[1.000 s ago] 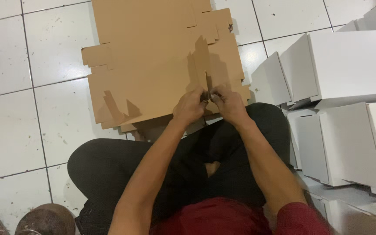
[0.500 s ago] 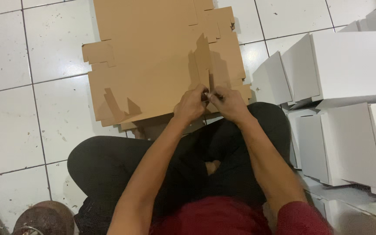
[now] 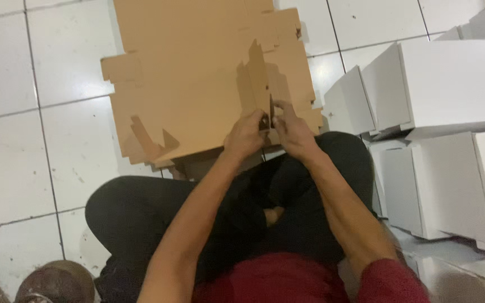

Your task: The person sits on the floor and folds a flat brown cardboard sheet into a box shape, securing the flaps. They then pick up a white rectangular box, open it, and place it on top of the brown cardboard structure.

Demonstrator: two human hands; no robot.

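A stack of flat brown cardboard box blanks lies on the tiled floor in front of my crossed legs. One narrow flap of the top blank stands upright near its right side. My left hand and my right hand meet at the near end of that flap and pinch it between their fingers. Both hands press close together, fingers curled around the cardboard edge.
Several folded white boxes are piled at my right, reaching down to the lower right corner. White floor tiles spread to the left. A brown rounded object sits at the lower left beside my knee.
Both hands stay pinched on the upright flap. The view has shifted slightly; the hands sit almost where they were.
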